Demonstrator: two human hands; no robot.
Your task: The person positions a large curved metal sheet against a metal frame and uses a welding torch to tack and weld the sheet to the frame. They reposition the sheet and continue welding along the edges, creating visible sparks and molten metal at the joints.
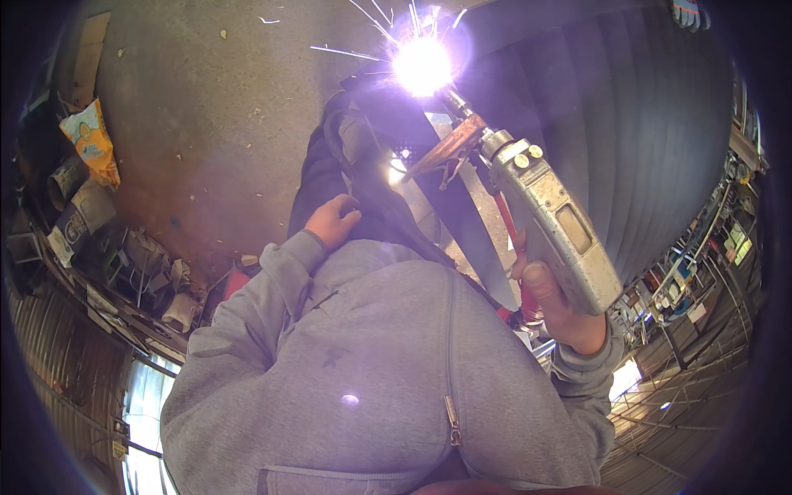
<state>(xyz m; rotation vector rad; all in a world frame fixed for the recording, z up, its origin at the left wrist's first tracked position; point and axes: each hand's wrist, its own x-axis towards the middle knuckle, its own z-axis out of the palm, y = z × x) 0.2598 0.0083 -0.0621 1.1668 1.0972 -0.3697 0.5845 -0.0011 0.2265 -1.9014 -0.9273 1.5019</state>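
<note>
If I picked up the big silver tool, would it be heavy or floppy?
The tool is probably heavy, since it's chunky and looks like metal. Its straight, solid shape suggests stiffness. Boxy sides should discourage rolling.

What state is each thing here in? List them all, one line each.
Tool: gripped, its tip at the glare.
Right hand: bare, closed around the tool.
Left hand: bare, fingers loosely curled, no tool in it.
Glare: intensely bright, with sparks flying.
Zip: mostly done up, pull near the neck.
Bag: creased; cannot tell if open.
</note>
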